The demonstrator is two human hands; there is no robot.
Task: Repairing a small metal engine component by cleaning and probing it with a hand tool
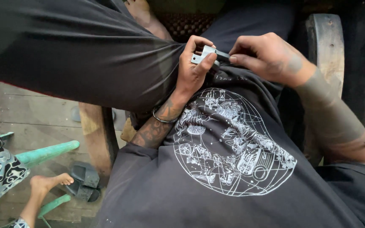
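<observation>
the left hand (193, 67) is curled shut around a small grey metal piece (208, 55), thumb pressed along its side so it stays put against the lap. the right hand (267, 55) comes in from three o'clock, fingers nearly closed, pinching the piece's dark end. both sit at twelve o'clock above the printed black shirt (233, 143). a bare foot (49, 183) rests by sandals (83, 181) at eight o'clock, on the plank floor (39, 126).

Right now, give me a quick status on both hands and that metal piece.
Left hand grips small grey metal piece. Right hand pinches its other end. Held over black shirt; nothing blocking.
</observation>
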